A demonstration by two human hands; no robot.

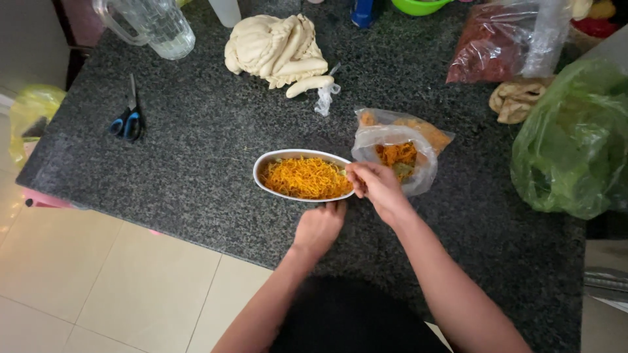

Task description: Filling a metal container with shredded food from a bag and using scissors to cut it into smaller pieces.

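On the dark granite counter [196,157] there is one white oval dish [275,159] of shredded orange filling, one pair of blue-handled scissors [128,121] and one clear glass jug [157,26]. Four plastic bags lie about: one clear bag [392,140] of orange shreds, one green bag [575,144], one bag of red bits [490,46] and one yellow bag [33,108]. One mound of pale dough [278,49] lies there, and two hands are in view, the left hand [319,229] and the right hand [376,186].

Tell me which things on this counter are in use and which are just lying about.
In use: left hand at the oval white dish of orange shreds; right hand over its rim, beside the open clear bag.

Lying about: scissors, dough, glass jug, green bag, red bag.
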